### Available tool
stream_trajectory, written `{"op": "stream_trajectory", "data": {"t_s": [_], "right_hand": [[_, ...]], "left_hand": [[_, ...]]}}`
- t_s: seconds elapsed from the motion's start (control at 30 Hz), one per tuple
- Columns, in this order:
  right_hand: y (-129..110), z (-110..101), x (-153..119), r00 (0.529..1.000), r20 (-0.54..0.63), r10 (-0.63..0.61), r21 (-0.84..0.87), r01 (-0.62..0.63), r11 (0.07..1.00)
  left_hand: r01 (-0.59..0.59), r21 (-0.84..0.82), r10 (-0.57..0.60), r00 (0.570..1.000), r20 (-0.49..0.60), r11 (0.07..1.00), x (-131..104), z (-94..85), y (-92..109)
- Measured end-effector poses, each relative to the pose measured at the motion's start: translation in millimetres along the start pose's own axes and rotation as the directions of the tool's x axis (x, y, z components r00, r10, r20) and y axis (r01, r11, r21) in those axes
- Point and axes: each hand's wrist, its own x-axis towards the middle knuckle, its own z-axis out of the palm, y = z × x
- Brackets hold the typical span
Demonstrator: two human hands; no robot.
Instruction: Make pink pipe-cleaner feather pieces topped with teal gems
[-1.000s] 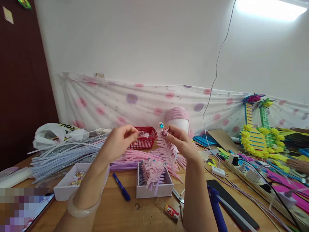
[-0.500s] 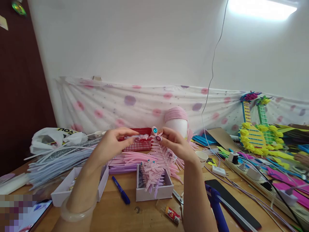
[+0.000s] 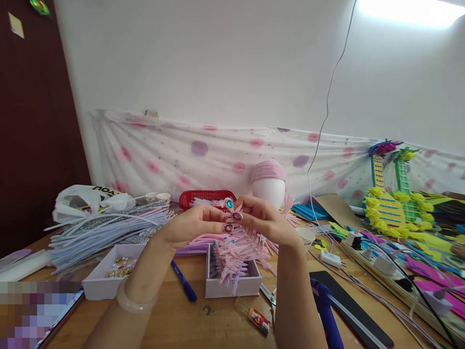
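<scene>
My left hand [image 3: 198,224] is closed, thumb and fingers pinching the edge of a pink pipe-cleaner ornament [image 3: 250,240]. My right hand [image 3: 265,220] pinches the same ornament just beside it, so the two thumbs nearly meet. A round blue gem [image 3: 229,204] sits at the ornament's top, with small pearl-like beads along its fringed strands. The ornament's lower part hangs over a white box [image 3: 232,290] and hides most of what lies inside. Whatever is between the left fingertips is mostly covered.
A second white box [image 3: 95,287] holds loose gems. Around me are a blue marker [image 3: 183,281], scissors [image 3: 267,293], a glue stick [image 3: 259,320], a blue glue gun [image 3: 327,310], a red basket [image 3: 185,199], pipe-cleaner bundles [image 3: 83,247] and a power strip [image 3: 395,278].
My left hand has moved right from in front of the red basket to meet my right hand at the ornament. The gem-topped end has tilted left and dropped slightly. The view has shifted a little.
</scene>
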Motion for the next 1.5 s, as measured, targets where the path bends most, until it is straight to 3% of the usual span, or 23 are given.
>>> {"op": "stream_trajectory", "data": {"t_s": [0.2,0.33,0.57,0.93,1.5], "right_hand": [[1.4,-1.8,0.6,1.000,-0.029,-0.007,-0.028,0.006,1.000],[-0.5,-2.1,-0.4,0.999,-0.032,-0.031,-0.003,0.031,1.000],[-1.8,-5.8,-3.7,0.999,-0.007,0.033,-0.022,-0.033,0.999],[0.3,-6.7,-4.0,1.000,-0.003,0.009,-0.025,-0.009,1.000],[-4.2,-6.8,-6.0,0.999,-0.037,-0.028,0.055,0.030,0.998]], "left_hand": [[0.088,-0.183,-0.095,0.995,-0.027,0.979,3.3,-3.3,-9.5],[0.139,-0.316,-0.125,0.990,0.064,0.938,11.3,-5.6,-18.5],[0.131,-0.360,-0.119,0.991,0.056,0.924,17.2,-7.1,-25.8],[0.225,-0.430,-0.146,0.967,0.210,0.874,22.4,-1.9,-30.7],[0.218,-0.651,-0.163,0.976,0.144,0.727,26.4,16.1,-40.6]]}}
